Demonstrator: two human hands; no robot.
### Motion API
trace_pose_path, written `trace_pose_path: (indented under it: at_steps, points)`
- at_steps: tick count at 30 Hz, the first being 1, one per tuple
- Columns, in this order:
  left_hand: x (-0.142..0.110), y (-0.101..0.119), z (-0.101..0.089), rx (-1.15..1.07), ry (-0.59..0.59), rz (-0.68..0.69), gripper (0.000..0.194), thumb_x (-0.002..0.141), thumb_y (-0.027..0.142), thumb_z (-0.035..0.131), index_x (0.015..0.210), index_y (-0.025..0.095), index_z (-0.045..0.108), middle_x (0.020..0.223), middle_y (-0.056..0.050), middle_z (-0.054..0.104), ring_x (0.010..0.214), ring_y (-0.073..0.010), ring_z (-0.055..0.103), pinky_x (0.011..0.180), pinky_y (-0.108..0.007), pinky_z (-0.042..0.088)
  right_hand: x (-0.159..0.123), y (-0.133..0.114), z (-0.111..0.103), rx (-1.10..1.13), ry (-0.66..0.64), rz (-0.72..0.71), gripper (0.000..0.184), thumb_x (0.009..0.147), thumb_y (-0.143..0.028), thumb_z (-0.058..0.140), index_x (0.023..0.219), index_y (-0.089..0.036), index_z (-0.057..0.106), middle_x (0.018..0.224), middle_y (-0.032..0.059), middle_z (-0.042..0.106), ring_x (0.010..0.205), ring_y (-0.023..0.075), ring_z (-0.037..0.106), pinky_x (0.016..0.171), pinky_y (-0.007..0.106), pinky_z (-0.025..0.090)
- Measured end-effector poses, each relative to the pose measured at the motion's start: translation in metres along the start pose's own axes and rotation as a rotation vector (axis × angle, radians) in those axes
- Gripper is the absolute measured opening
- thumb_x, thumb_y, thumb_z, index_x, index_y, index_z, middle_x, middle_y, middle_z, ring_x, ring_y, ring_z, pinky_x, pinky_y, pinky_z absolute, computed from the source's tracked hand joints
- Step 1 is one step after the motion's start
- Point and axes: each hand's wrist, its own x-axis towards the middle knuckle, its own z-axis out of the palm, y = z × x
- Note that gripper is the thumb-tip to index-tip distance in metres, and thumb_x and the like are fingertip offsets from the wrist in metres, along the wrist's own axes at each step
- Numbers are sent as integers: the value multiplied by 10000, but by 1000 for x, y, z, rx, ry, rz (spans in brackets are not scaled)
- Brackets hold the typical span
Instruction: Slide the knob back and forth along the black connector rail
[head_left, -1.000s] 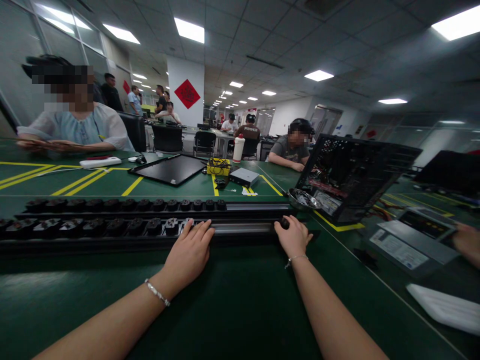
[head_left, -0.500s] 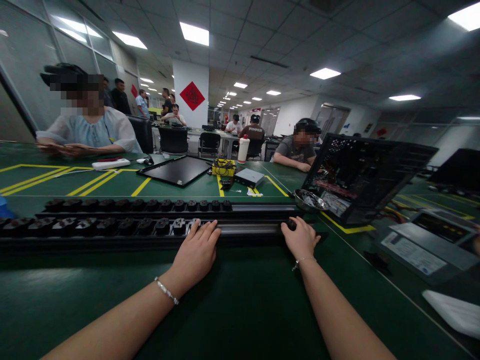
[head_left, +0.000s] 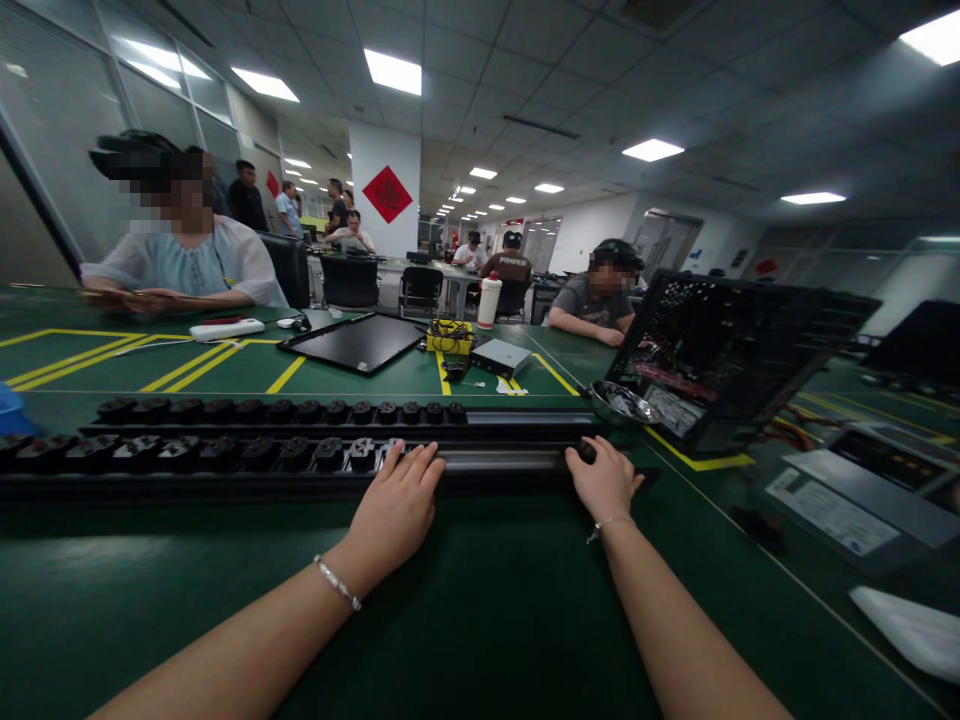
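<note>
Little is changing: both hands are keeping almost the same places, so the work at the front rail (head_left: pixel 502 462) is seeming to pause or to go on in very small movements. The left hand (head_left: pixel 395 512) is resting across this rail at the end of its row of black sockets (head_left: pixel 259 453), its grip spreading with the fingers a little apart. The right hand (head_left: pixel 604 482) is pinching a dark round piece (head_left: pixel 587 453) over the rail's right part. The rear rail (head_left: pixel 525 418) is lying just behind on the table (head_left: pixel 480 610), while the metal dish (head_left: pixel 624 401) and the open computer case (head_left: pixel 686 345) are standing near the right end, perhaps limiting space there. A power supply (head_left: pixel 840 500) is lying farther right.
</note>
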Motion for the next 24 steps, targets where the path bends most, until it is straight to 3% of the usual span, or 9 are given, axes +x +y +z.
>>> trace_pose_path:
  at_steps: [24]
  points:
    - [0,2,-1,-3,5,-6,415,801,131,429,1197,144,552,1296,-133,551,1198,-250,506,1101,-478,257,2,3,0,-27,-40,-9,422,762,-458,464,1108,-260,601,1312,26,505,1236,286,348,1067,587,90]
